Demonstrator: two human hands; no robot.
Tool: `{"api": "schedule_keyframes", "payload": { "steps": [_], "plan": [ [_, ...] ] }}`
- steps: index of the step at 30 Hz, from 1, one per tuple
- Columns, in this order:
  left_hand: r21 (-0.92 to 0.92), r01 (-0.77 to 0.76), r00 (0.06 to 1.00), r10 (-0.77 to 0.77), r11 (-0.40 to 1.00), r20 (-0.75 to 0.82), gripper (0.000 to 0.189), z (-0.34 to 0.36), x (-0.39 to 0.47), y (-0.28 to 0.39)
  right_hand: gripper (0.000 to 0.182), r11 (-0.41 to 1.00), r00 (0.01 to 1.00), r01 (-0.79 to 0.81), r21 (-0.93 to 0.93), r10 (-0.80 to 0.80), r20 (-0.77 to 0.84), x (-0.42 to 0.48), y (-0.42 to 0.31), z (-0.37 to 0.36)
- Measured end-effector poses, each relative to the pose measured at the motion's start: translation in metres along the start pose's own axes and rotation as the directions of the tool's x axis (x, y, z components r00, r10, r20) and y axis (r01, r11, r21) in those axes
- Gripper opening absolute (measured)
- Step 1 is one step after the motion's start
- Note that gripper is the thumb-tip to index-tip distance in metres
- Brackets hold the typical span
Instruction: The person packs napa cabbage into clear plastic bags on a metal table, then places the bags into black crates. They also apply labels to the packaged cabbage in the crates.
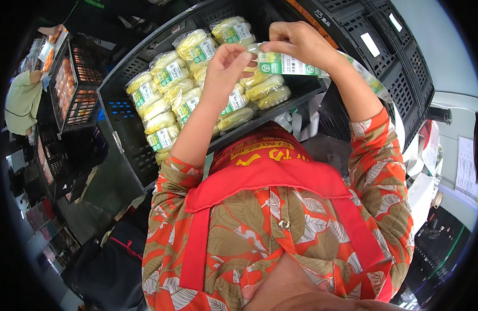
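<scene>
My right hand (301, 42) pinches a strip of printed green-and-white labels (287, 64) above the crate's right side. The strip's backing trails past my right forearm. My left hand (230, 66) is beside the strip's end, fingers apart, with nothing visibly held; its fingers partly cover the packs below. Both hands are over a black plastic crate (132, 134) of bagged baby napa cabbages (173, 74) in rows. Many clear bags bear a label, such as this label (160, 140) at the near left. My left forearm hides some packs.
Black slotted crates (402, 58) are stacked at the right. To the left, a crate (81, 89) holds orange produce, with a person in a light green top (23, 103) beside it. Loose white strip (416, 159) hangs beside my right arm. A red apron (262, 175) covers my front.
</scene>
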State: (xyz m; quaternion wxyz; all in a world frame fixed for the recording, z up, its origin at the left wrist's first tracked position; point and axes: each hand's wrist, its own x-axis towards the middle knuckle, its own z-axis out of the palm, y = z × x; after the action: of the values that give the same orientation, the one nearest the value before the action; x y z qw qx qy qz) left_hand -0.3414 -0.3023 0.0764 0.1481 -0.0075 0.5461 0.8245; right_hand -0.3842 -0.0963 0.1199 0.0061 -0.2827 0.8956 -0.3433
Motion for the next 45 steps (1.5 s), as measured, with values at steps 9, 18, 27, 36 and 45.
{"api": "schedule_keyframes", "payload": {
  "steps": [9, 18, 27, 36, 45],
  "plan": [
    [0.233, 0.121, 0.991, -0.105, 0.965, -0.081, 0.009, -0.03, 0.021, -0.053, 0.037, 0.983, 0.953, -0.177, -0.05, 0.184, 0.239, 0.016, 0.036, 0.036],
    [0.157, 0.531, 0.831, -0.476, 0.833, -0.289, 0.013, -0.035, 0.028, -0.113, 0.025, 0.838, 0.697, -0.15, -0.525, 0.467, 0.545, 0.019, 0.068, 0.064],
    [0.515, 0.522, 0.853, -0.421, 0.68, -0.309, 0.019, -0.033, 0.04, -0.13, 0.024, 0.768, 0.612, -0.107, -0.631, 0.551, 0.567, 0.021, 0.08, 0.086],
    [0.852, -0.524, 0.851, -0.058, -0.013, 0.523, 0.068, -0.026, 0.001, -0.125, 0.027, 0.767, 0.627, -0.101, -0.634, 0.544, 0.558, 0.022, 0.08, 0.088],
    [0.81, -0.563, 0.817, -0.258, -0.164, 0.515, 0.072, -0.024, 0.002, -0.122, 0.022, 0.709, 0.728, -0.065, -0.703, 0.515, 0.452, -0.005, 0.033, -0.016]
  ]
}}
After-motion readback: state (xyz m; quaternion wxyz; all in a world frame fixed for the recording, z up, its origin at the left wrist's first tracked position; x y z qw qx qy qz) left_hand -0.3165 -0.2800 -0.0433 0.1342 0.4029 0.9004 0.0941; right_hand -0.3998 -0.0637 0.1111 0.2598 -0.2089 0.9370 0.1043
